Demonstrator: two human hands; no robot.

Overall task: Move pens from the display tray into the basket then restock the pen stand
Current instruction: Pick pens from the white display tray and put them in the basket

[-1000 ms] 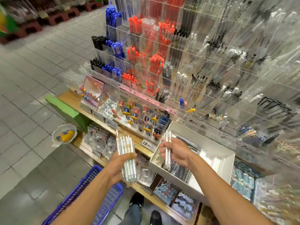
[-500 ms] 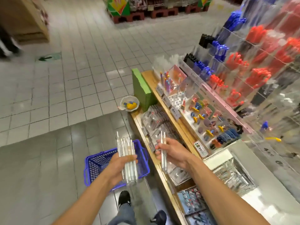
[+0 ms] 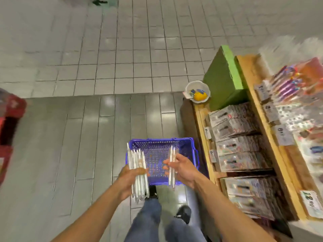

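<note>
A blue plastic basket [image 3: 157, 145] stands on the floor just in front of my feet. My left hand [image 3: 130, 179] grips a thick bundle of several white pens [image 3: 137, 161] upright over the basket's left rim. My right hand [image 3: 181, 169] pinches two or three white pens [image 3: 172, 154] above the basket's right half. The display tray and the pen stand are out of view.
To the right runs a wooden shelf [image 3: 201, 119] with packaged stationery [image 3: 234, 124], price tags and a green box [image 3: 223, 79]. A small white bowl [image 3: 197, 91] with a yellow object sits at its corner. A red display [image 3: 8, 119] stands at the far left. Tiled floor lies beyond.
The view has swung left and down from the pen racks to the floor. Both hands, still holding pens, are now over the basket.
</note>
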